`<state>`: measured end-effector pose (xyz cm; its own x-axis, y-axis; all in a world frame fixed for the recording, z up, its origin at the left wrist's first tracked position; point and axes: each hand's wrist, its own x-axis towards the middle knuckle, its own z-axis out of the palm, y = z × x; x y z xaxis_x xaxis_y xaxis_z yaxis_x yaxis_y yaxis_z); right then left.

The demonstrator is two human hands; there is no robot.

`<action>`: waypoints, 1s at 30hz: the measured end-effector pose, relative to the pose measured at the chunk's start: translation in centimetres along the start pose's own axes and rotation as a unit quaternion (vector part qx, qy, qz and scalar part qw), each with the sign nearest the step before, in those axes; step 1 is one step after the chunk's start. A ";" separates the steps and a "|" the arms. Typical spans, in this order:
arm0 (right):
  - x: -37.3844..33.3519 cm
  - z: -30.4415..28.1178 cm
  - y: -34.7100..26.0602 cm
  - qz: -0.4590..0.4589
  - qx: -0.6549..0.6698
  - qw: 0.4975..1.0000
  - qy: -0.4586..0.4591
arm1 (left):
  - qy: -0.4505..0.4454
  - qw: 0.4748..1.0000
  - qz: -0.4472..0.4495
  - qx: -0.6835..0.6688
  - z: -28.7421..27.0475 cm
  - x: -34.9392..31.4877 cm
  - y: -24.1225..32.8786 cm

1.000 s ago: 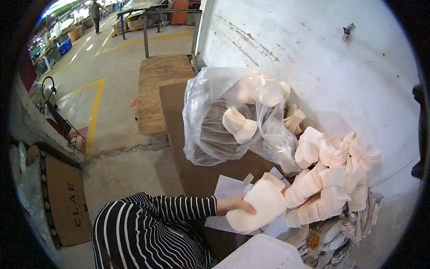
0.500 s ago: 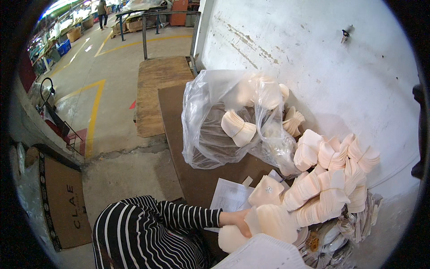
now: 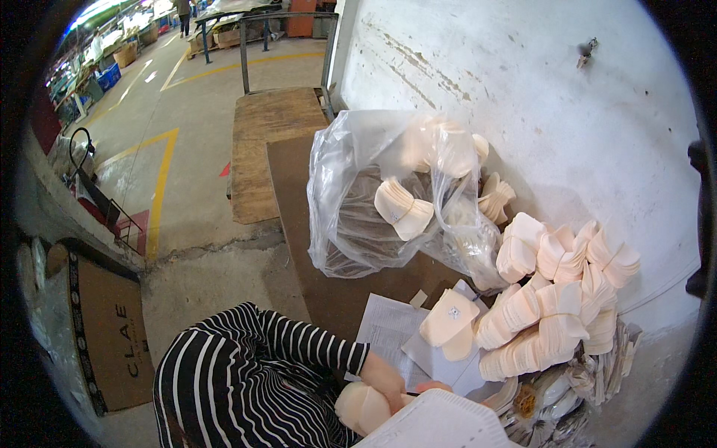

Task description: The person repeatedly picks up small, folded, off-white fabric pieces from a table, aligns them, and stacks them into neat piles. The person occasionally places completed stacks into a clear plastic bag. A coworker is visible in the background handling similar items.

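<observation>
My left hand (image 3: 382,381) reaches from a striped sleeve and is closed on a stack of thin, pale peach rounded pads (image 3: 361,408) at the lower middle. A few fingers of my right hand (image 3: 433,387) show beside it; the rest hides behind a white, ridged-edge object (image 3: 441,422), so its grip is unclear. Just beyond the hands, a small pile of the same pads (image 3: 449,313) with a small mark on top rests on white paper sheets (image 3: 388,328). To its right, several banded bundles of pads (image 3: 538,321) are heaped against one another.
A clear plastic bag (image 3: 351,224) with more pad bundles stands on a brown board (image 3: 299,201), by a white wall (image 3: 523,89). Wrapped scraps (image 3: 553,396) lie at the lower right. A cardboard box (image 3: 112,336) stands at left; a plywood platform (image 3: 276,157) with metal rail lies beyond.
My left hand has drawn down toward me with the pads. The large pad stack beside it has left its place, uncovering more paper. A distant person has walked farther off.
</observation>
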<state>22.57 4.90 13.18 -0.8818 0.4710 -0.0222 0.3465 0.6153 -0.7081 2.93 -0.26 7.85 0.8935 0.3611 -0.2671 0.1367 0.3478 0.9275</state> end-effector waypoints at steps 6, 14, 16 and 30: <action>-0.5 0.4 0.3 0.007 -0.006 1.000 0.008 | 0.149 0.969 -0.046 0.190 0.2 1.4 -1.9; -4.6 1.6 0.7 0.043 -0.010 0.992 0.118 | 0.388 0.863 0.160 -0.281 -2.3 -0.3 -2.9; -5.9 1.9 1.0 0.074 0.040 0.969 0.232 | 0.340 0.881 0.185 -0.272 -2.9 -1.0 -2.7; -2.7 12.8 3.1 0.114 -0.042 0.956 0.266 | 0.642 0.621 0.445 -0.066 -6.3 -5.2 8.2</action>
<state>21.97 -2.59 1.97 -0.5002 0.8402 0.2095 0.5537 0.4964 -0.6686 -3.27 6.13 15.23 -0.4978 0.8246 0.2687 -0.2794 -0.4458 0.8504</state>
